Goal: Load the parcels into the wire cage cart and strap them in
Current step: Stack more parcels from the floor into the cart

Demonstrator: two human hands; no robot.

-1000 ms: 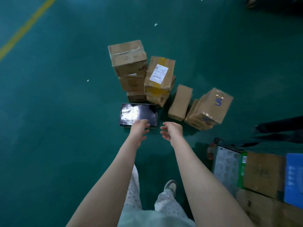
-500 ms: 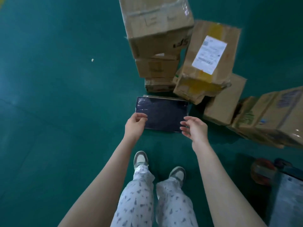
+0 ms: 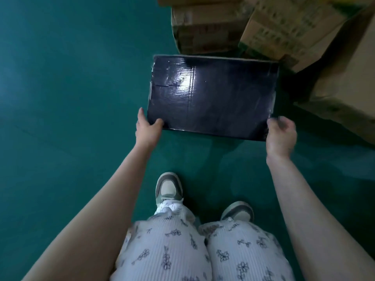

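Observation:
A flat black glossy parcel [image 3: 211, 94] lies in front of me, over the green floor. My left hand [image 3: 147, 129] grips its near left corner, thumb on top. My right hand [image 3: 281, 134] grips the near right corner, fingers curled round the edge and somewhat blurred. Whether the parcel rests on the floor or is raised a little I cannot tell. Brown cardboard parcels [image 3: 205, 27] stand stacked just behind it. The wire cage cart is out of view.
More cardboard boxes [image 3: 288, 31] lean at the upper right, and a large one [image 3: 345, 94] sits close to the black parcel's right side. My two shoes [image 3: 168, 188] stand just short of the parcel. Green floor [image 3: 71, 88] spreads to the left.
I have bent down closer to the pile. Both hands moved apart from the near edge to the black parcel's two near corners and took hold of it.

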